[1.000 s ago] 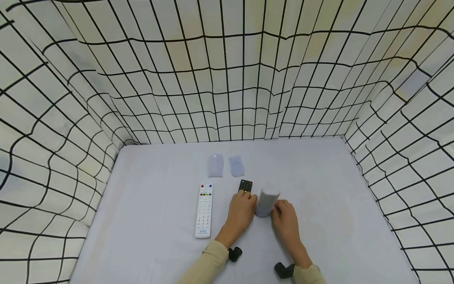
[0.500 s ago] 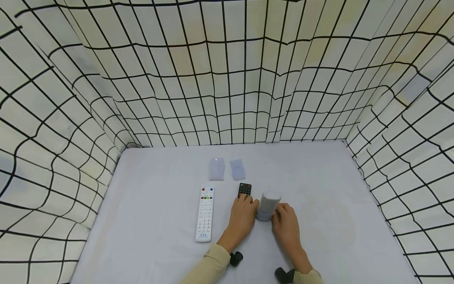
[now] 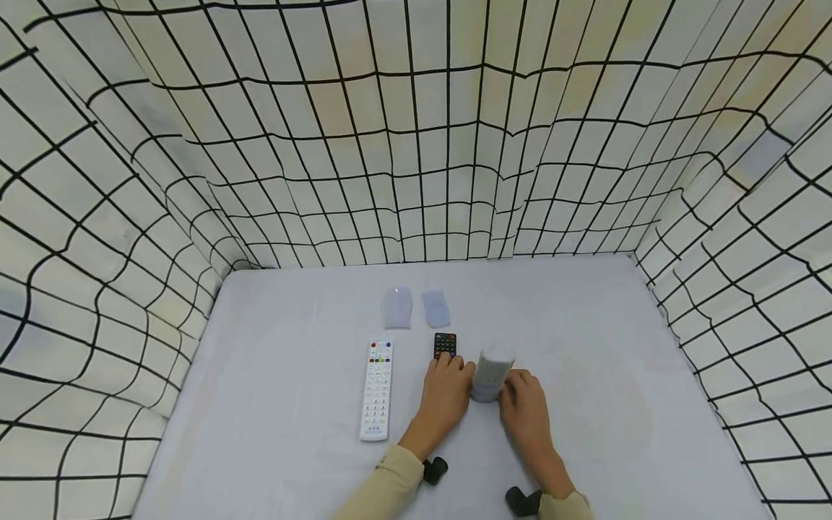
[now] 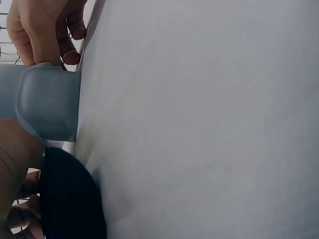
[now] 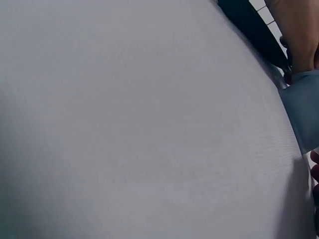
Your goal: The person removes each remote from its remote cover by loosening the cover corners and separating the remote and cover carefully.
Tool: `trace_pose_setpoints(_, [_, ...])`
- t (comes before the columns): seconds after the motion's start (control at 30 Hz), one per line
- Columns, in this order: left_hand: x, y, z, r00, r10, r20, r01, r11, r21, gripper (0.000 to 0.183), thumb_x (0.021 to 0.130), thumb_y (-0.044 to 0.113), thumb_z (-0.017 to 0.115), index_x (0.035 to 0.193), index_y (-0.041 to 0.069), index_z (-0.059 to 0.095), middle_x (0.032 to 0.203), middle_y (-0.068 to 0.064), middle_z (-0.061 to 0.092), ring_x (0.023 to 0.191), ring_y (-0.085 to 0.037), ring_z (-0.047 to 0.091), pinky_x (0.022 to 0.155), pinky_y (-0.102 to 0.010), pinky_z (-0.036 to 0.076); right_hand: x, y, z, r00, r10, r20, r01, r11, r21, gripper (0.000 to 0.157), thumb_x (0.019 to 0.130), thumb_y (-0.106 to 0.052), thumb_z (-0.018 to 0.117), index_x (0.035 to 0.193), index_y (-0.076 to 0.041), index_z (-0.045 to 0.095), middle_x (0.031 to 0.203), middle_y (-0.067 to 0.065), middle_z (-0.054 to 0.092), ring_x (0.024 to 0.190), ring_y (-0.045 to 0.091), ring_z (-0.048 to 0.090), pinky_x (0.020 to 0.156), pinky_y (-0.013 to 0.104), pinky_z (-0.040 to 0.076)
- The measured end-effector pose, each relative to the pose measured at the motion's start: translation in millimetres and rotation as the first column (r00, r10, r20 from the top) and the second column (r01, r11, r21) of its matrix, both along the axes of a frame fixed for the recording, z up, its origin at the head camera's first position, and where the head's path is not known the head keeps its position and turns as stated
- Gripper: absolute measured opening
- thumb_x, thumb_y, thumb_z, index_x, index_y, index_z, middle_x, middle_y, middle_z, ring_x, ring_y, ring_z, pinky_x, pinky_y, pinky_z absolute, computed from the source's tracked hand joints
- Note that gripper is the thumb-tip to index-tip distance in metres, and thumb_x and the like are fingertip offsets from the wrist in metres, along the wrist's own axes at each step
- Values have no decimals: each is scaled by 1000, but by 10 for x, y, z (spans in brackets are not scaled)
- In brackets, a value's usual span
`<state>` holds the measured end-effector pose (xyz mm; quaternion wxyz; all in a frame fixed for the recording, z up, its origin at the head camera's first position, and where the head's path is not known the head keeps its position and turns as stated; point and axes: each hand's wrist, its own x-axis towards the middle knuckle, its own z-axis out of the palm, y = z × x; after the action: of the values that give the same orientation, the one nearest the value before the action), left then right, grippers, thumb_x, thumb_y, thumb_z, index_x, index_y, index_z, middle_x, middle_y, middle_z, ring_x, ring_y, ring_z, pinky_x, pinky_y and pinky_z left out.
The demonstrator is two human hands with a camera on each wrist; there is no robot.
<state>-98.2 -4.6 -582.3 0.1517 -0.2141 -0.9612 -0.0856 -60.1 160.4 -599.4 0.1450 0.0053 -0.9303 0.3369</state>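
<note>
My left hand [image 3: 445, 396] curls over a black remote control [image 3: 445, 344], whose far end shows beyond the fingers. Close beside it, in the left wrist view, the remote [image 4: 70, 196] appears as a dark rounded shape. A grey upright thing [image 3: 492, 372] with a pale top stands between my hands; its kind cannot be told. Around its foot, the left wrist view shows a translucent bluish sleeve or base [image 4: 52, 102]. My right hand [image 3: 525, 412] has curled fingers and holds its right side near the bottom; the exact contact is partly hidden.
A long white remote control [image 3: 375, 390] lies left of my left hand. Two clear plastic pieces [image 3: 398, 308] lie flat farther back. Black-lined white walls [image 3: 448, 159] enclose the white table [image 3: 585, 310] at the back and sides.
The black remote's far end has swung slightly left under my left fingers. The upright thing and my right hand stay nearly where they were; the head view has shifted a little.
</note>
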Motion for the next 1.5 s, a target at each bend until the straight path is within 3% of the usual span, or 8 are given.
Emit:
trace_pose_setpoints(0.13, [-1, 1, 16, 1000, 0, 9, 0, 1000, 22, 8, 84, 20, 75, 89, 21, 69, 83, 4, 67, 81, -17, 54, 66, -28, 36, -2, 6, 56, 998, 11, 55, -10, 1000, -25, 24, 88, -1, 68, 111, -4, 67, 108, 12, 68, 102, 28, 63, 87, 44, 51])
trace_pose_setpoints(0.33, [-6, 16, 15, 1000, 6, -1, -6, 999, 49, 7, 90, 22, 70, 83, 19, 68, 79, 3, 67, 77, -17, 53, 65, -28, 37, -13, 22, 101, 996, 79, -35, -81, 994, -72, 42, 84, 8, 67, 122, -8, 62, 117, 10, 68, 110, 28, 61, 93, 45, 49])
trace_pose_setpoints(0.5, [-14, 19, 31, 1000, 13, 26, -14, 999, 38, 11, 92, 23, 68, 83, 18, 68, 78, 3, 67, 75, -17, 52, 65, -28, 38, 24, 7, 197, 990, 132, -41, -137, 978, -154, 51, 83, 13, 61, 130, -7, 57, 124, 13, 65, 115, 29, 62, 93, 47, 51])
trace_pose_setpoints(0.77, [-15, 17, 77, 999, 7, 36, -9, 999, 39, 19, 96, 26, 64, 79, 16, 65, 76, 3, 67, 74, -17, 51, 64, -27, 35, 34, -6, 322, 982, 189, -21, -188, 945, -266, 49, 86, 5, 62, 133, -9, 54, 126, 6, 66, 111, 23, 64, 97, 48, 48])
trace_pose_setpoints(1.03, [-18, 4, 82, 999, 5, 43, -6, 999, 38, 17, 95, 26, 65, 81, 16, 65, 77, 2, 67, 74, -17, 52, 65, -27, 38, 3, 25, 396, 978, 211, -7, -201, 924, -325, 44, 91, -19, 72, 131, -15, 55, 118, 1, 68, 110, 16, 64, 94, 44, 52])
trace_pose_setpoints(1.33, [-36, 0, 77, 1000, -6, 14, 6, 998, 59, 17, 93, 26, 67, 80, 15, 67, 76, 3, 68, 71, -17, 54, 62, -28, 41, -19, 60, 401, 976, 219, -4, -205, 906, -371, 47, 90, -17, 72, 133, -15, 54, 121, 3, 68, 111, 14, 64, 93, 45, 53])
trace_pose_setpoints(1.5, [-38, 0, 92, 999, 0, 52, -5, 995, 99, 16, 94, 25, 67, 81, 16, 69, 76, 3, 68, 71, -16, 54, 63, -27, 41, -20, 59, 434, 974, 228, 6, -206, 892, -402, 50, 90, -19, 72, 136, -15, 52, 123, 3, 67, 111, 13, 64, 92, 49, 52])
